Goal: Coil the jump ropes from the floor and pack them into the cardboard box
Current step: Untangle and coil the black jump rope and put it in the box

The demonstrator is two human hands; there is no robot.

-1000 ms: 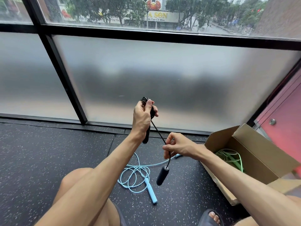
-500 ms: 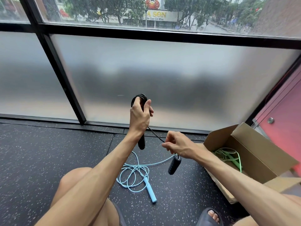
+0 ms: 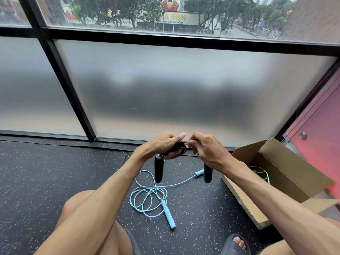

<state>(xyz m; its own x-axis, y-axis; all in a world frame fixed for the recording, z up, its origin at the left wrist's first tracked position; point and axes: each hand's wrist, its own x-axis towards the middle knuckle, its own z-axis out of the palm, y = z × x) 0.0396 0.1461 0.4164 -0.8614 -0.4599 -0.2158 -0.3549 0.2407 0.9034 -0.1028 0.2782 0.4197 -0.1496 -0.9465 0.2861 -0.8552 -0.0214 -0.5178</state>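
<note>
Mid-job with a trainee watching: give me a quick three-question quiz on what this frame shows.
1. True or false: the blue jump rope already lies in the cardboard box.
2. What do the left hand and right hand grip? A. blue rope B. black jump rope C. box flap
3. Fill in: the rope inside the box is ____.
Key: 1 false, it lies on the floor; 2 B; 3 green, the green rope.
</note>
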